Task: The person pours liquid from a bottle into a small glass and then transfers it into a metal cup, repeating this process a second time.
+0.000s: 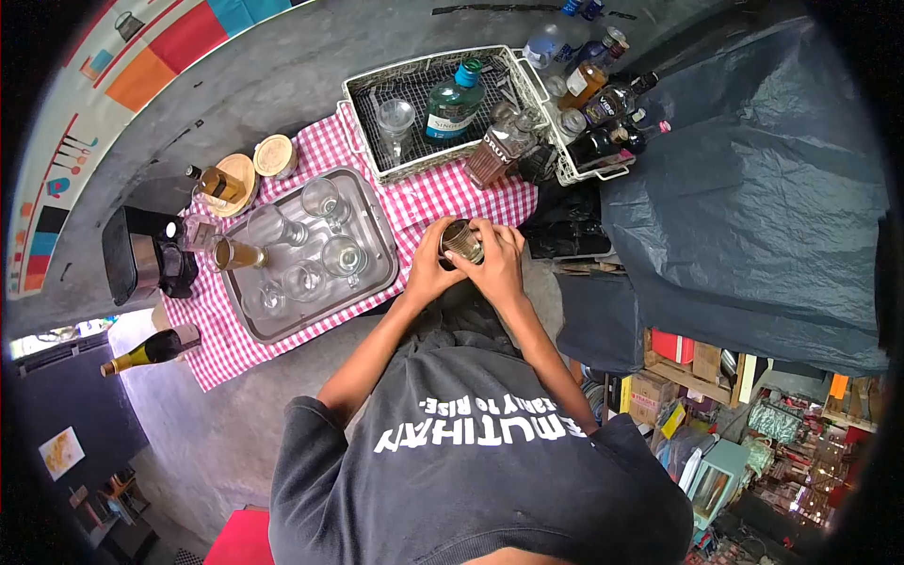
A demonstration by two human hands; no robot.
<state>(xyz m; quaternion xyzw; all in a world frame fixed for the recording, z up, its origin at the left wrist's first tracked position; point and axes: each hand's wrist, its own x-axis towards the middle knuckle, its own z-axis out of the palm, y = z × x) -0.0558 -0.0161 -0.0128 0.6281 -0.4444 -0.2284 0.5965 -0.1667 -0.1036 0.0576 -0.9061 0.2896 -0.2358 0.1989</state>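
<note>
"How are the hands placed?"
"Close together: the left hand [430, 269] is just beside the right hand [500, 261], both with curved fingers, closed in a hold."
"And behind the hands?"
"The left forearm [371, 350] and right forearm [543, 347] slant inward, wide apart near the elbows and nearer each other at the wrists."

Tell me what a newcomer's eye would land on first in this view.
Probably the clear glass at the centre, held between the left hand and right hand. Next, the blue-green bottle in the white wire basket beyond them. Then, to the left, the grey tray of glassware on the pink-and-white checked cloth.
</note>
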